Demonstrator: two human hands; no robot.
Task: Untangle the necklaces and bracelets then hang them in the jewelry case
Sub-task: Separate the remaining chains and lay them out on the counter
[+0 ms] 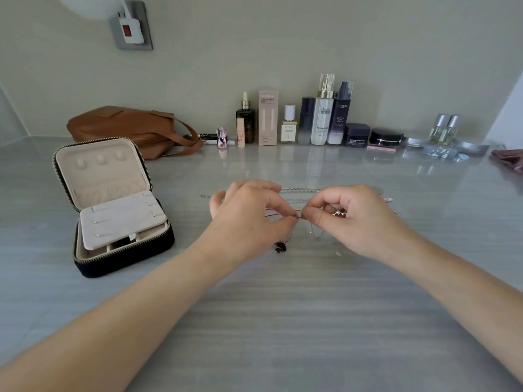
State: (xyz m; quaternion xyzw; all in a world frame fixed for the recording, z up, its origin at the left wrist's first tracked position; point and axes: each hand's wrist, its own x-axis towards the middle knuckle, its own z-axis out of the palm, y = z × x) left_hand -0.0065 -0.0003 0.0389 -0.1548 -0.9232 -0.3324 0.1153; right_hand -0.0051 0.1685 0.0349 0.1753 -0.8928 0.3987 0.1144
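Note:
My left hand [249,213] and my right hand [351,213] meet over the middle of the grey table, both pinching a thin red cord bracelet [273,215] at one spot between their fingertips. A fine silver chain [315,233] hangs below my right hand. Under my left hand lies a dark pendant [280,247]. Several silver chains [301,190] lie stretched out on the table behind the hands. The jewelry case [124,250], black outside and beige inside, stands open at the left with its lid upright and a beige panel [121,219] resting across the tray.
A brown leather bag [124,128] lies behind the case. A row of cosmetic bottles and jars [322,120] lines the back wall. A small silver dish [472,148] and a dark pouch [509,161] sit at the far right.

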